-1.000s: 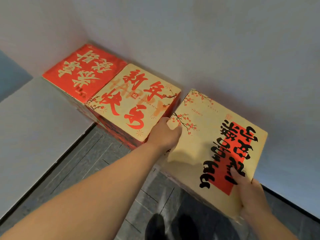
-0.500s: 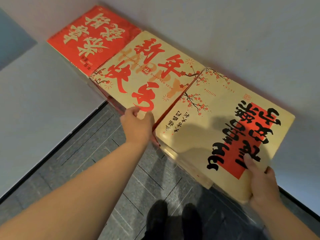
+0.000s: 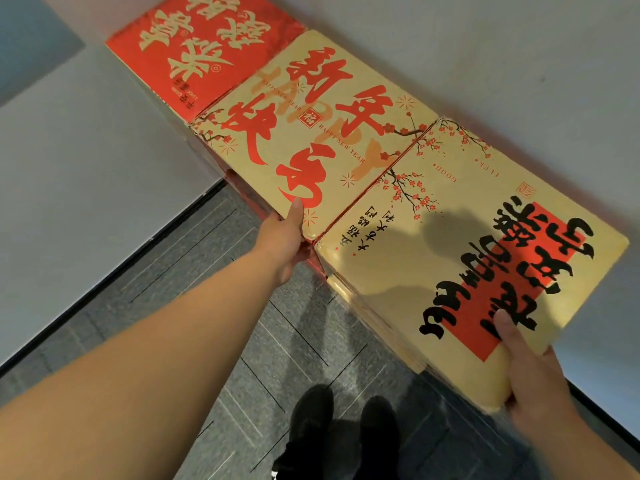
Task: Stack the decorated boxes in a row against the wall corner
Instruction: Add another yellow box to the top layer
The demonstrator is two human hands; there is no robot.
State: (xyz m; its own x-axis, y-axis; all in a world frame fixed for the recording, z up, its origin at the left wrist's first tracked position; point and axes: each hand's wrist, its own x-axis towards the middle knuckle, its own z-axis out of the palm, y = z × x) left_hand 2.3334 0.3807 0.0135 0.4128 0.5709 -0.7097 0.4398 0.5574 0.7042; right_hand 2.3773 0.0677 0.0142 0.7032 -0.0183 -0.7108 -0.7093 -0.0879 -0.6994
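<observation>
Three decorated boxes stand in a row along the white wall. The red box (image 3: 204, 46) with gold characters sits in the corner. Beside it is a gold box (image 3: 311, 133) with red characters. The third, a gold box (image 3: 460, 244) with black characters on a red band, touches its right side. My left hand (image 3: 285, 237) grips the middle box's near corner, thumb on top. My right hand (image 3: 530, 372) holds the third box's near right corner, thumb on its top face.
White walls (image 3: 485, 46) meet in the corner behind the red box; a white panel (image 3: 86, 168) runs along the left. Grey carpet tiles (image 3: 214, 306) cover the floor. My black shoes (image 3: 346, 427) stand just in front of the boxes.
The third box has moved left and back until it touches the middle box. My left hand shifted from the third box to the middle box's near corner.
</observation>
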